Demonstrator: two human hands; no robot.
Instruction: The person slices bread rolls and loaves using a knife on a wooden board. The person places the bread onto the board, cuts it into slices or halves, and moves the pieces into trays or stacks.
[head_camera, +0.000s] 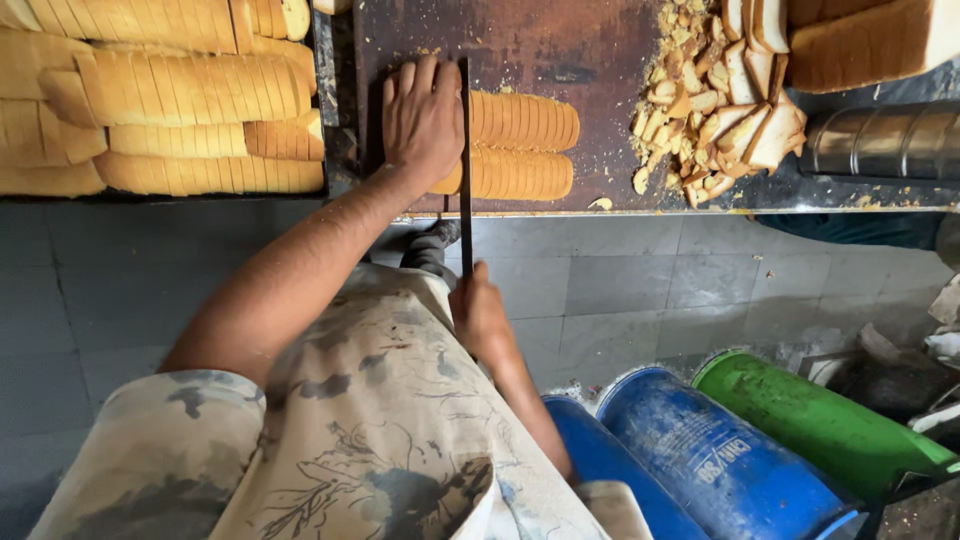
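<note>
- While my left hand (424, 115) lies flat and unclenched on the sliced bread loaves (520, 145), it pins them to the dark surface (540, 45)
- my right hand (480, 315) is clenched around the handle of a long knife (465, 150), its blade standing just beside my left fingers
- crusts and trimmings (715, 110) are heaped to the right, stacked loaves (180, 95) to the left
- blue drums (700, 460) stand on the floor

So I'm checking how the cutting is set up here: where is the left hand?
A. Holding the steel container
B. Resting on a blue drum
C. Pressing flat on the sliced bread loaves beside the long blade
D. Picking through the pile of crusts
C: the left hand lies flat on the sliced loaves on the brown board, right beside the long knife that the right hand grips.
</note>
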